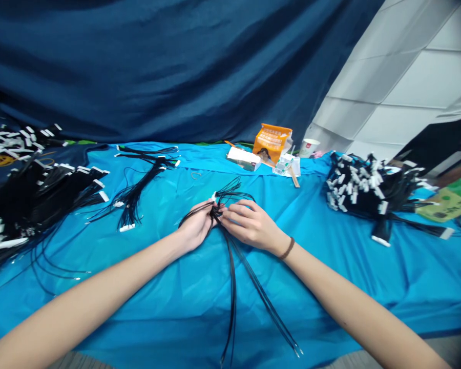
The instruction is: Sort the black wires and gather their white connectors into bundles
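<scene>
Both my hands meet over the middle of the blue-covered table, around a bundle of thin black wires point(232, 271). My left hand point(197, 225) is closed on the bundle near a small white connector point(214, 196). The fingers of my right hand point(251, 224) pinch at the same wires from the right side. Some strands loop up above the fingers, while long ends with metal tips hang down toward the table's front edge. A brown band circles my right wrist. What exactly lies between the fingertips is partly hidden.
Large piles of black wires with white connectors lie at the left point(54, 189) and the right point(357, 184). A smaller wire bundle point(132, 200) rests left of my hands. Behind stand an orange packet point(272, 141), a white box point(244, 158) and a paper cup point(309, 147).
</scene>
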A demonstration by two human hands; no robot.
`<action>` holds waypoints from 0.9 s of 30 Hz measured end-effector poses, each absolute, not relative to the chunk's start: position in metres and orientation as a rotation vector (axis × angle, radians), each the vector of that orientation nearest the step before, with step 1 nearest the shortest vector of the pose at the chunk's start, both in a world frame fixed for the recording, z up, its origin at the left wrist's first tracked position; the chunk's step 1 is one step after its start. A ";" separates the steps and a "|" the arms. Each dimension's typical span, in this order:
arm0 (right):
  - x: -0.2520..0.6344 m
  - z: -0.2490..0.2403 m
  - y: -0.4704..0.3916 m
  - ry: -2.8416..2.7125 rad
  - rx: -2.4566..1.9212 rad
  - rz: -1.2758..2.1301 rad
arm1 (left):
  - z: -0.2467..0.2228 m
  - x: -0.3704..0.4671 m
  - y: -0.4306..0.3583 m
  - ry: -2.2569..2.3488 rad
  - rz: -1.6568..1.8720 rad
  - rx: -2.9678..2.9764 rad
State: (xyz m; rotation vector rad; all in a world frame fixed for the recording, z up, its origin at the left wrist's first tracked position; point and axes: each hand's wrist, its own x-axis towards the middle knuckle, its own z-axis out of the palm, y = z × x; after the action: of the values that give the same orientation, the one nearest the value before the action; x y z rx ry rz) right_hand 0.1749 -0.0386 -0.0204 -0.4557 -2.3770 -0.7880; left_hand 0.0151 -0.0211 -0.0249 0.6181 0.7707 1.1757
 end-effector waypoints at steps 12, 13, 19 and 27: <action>0.184 -0.017 -0.029 -2.353 -0.701 -0.623 | -0.016 0.011 -0.022 0.744 1.180 0.588; 0.184 -0.018 -0.029 -2.346 -0.704 -0.603 | -0.016 0.011 -0.022 0.745 1.186 0.581; 0.177 -0.019 -0.034 -2.259 -0.690 -0.575 | -0.020 0.015 -0.022 0.759 1.165 0.544; 0.171 -0.021 -0.035 -2.410 -0.557 -0.704 | -0.019 0.022 -0.034 0.784 1.096 0.505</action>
State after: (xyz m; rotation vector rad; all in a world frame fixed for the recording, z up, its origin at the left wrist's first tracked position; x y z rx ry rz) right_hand 0.1711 -0.0350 -0.0206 -0.5572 -2.4097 -0.7043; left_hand 0.0222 -0.0337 -0.0189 0.5052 0.7837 1.0964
